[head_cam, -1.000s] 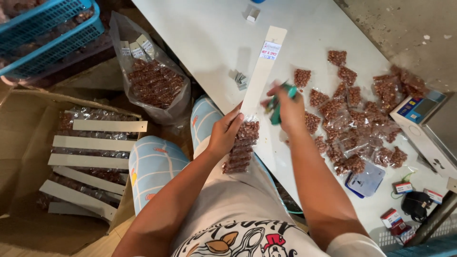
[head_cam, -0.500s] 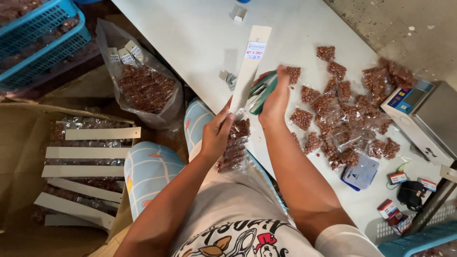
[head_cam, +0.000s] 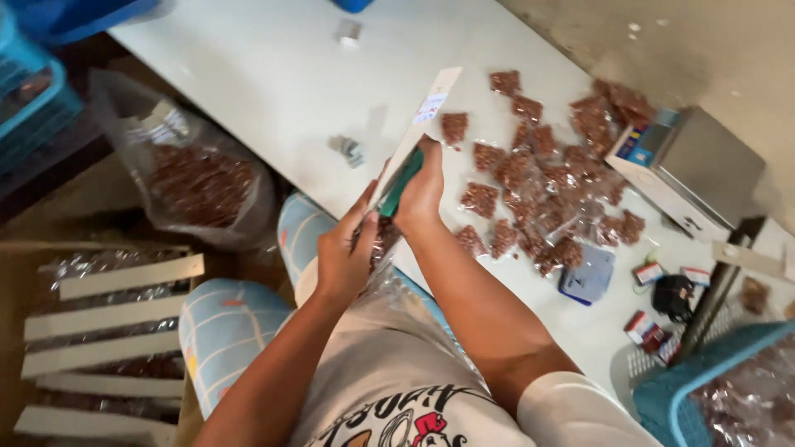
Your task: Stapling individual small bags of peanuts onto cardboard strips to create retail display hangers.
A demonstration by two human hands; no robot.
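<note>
The left hand (head_cam: 344,257) grips the lower part of a long white card strip (head_cam: 418,128), which slants up and away over the near edge of the white table (head_cam: 248,74); small packets of brown snack hang from the strip's lower end, just beside the palm. The right hand (head_cam: 421,189) is closed around a green stapler (head_cam: 401,184), pressed against the strip's right side — the two hands nearly touch. To the right, loose brown packets (head_cam: 546,182) lie scattered across the table, with a digital scale (head_cam: 687,170) farther right. On the left, below the table — a clear bag of packets (head_cam: 195,178) and finished strips (head_cam: 108,327) stacked in a box.
</note>
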